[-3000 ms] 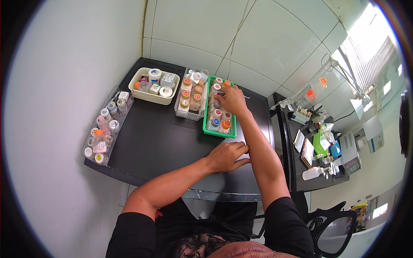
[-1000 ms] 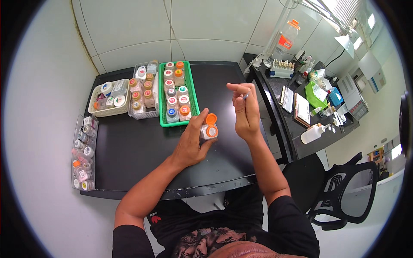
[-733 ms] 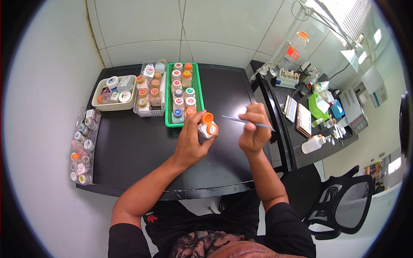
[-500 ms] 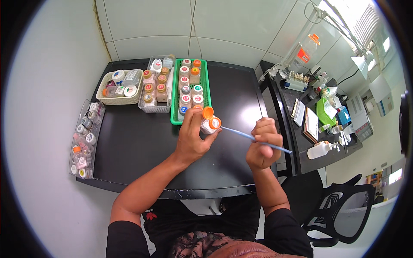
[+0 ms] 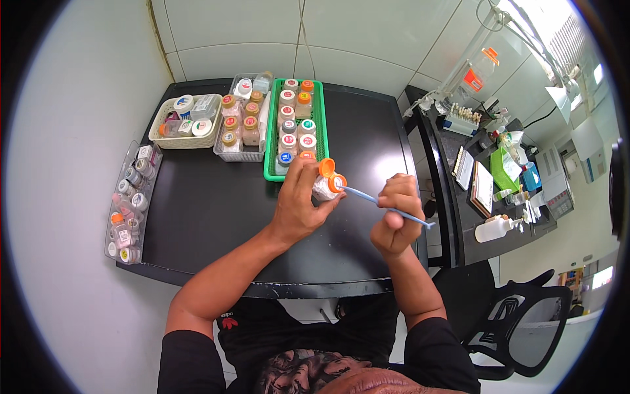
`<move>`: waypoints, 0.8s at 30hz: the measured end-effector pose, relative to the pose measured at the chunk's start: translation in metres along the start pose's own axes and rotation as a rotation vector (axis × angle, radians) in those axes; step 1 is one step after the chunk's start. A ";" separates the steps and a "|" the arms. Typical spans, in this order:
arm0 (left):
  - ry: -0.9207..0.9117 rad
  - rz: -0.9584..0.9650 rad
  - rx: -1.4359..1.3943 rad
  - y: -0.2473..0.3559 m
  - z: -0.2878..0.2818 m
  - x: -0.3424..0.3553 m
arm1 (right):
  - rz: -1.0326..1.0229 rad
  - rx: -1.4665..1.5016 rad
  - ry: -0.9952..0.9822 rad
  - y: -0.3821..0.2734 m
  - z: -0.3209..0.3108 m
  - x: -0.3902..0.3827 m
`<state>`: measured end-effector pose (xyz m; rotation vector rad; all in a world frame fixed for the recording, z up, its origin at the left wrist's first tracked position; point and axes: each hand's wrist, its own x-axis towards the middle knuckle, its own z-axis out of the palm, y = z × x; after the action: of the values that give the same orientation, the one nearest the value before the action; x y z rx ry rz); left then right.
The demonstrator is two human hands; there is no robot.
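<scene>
Tilted toward the right, a small clear bottle (image 5: 322, 190) with whitish contents sits in my left hand (image 5: 296, 209), my fingers wrapped around it. Its orange flip lid (image 5: 327, 168) stands open beside the orange-rimmed mouth. A thin light-blue stick (image 5: 360, 194) is gripped in my right hand (image 5: 399, 213), thumb and fingers closed on it. The stick's left end is at the bottle's mouth; how far inside it reaches, I cannot tell. Its other end, slightly forked, sticks out past my right hand. Both hands are above the black table (image 5: 210, 217).
Behind my left hand stands a green basket (image 5: 319, 118) of small capped bottles. Left of it are a clear bin (image 5: 240, 156) of bottles, a cream basket (image 5: 187, 142) and a long clear tray (image 5: 111, 226). On the right side table are a white squeeze bottle (image 5: 492, 229) and notebooks.
My right hand has shifted slightly left and up, bringing the stick closer in at the bottle's mouth. The bottle stays in my left hand. The whole view has shifted a little.
</scene>
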<state>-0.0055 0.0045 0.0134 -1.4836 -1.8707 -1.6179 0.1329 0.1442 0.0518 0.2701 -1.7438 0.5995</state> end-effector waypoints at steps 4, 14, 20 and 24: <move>-0.050 -0.069 -0.040 0.005 -0.002 -0.001 | 0.053 -0.085 -0.159 -0.001 0.005 0.000; -0.027 0.017 -0.032 0.002 -0.002 -0.001 | 0.238 -0.044 -0.218 -0.008 0.009 0.000; -0.047 0.013 -0.060 0.003 -0.001 -0.002 | 0.338 0.026 -0.171 -0.005 0.007 -0.003; -0.073 -0.008 -0.083 0.004 -0.001 -0.002 | 0.205 -0.125 -0.117 -0.007 0.007 -0.003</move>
<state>-0.0018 0.0017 0.0146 -1.5904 -1.8710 -1.6856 0.1311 0.1343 0.0499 0.0388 -1.9281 0.6287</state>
